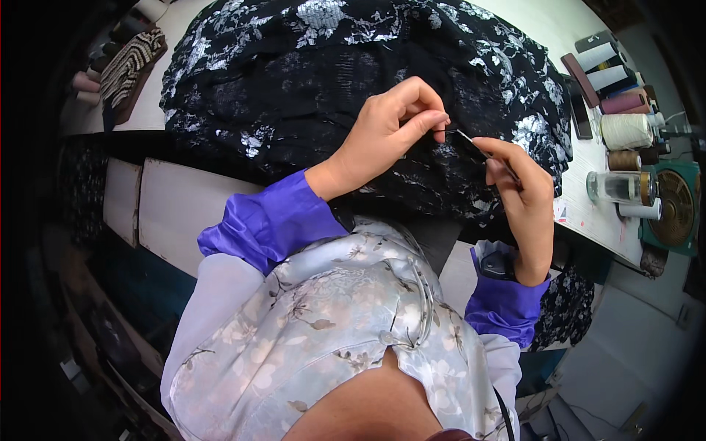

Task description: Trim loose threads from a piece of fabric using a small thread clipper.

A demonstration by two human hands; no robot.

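Note:
A large black fabric (346,88) with silvery floral print is spread over the table in front of me. Above it, my left hand (390,125) pinches thumb against forefinger on what looks like a thin dark thread (451,131). My right hand (523,184) is closed around a slim silver metal tool (471,140), its tip pointing at my left fingertips. Thread and tool tip meet just off those fingertips. The tool's rear part is hidden in my right hand, so I cannot tell its exact kind.
On the white table's (592,220) right side stand several thread cones (626,131), a clear glass jar (614,187) and a green fan (671,206). A dark phone-like slab (579,110) lies beside the fabric. At the far left is a striped knit piece (131,67).

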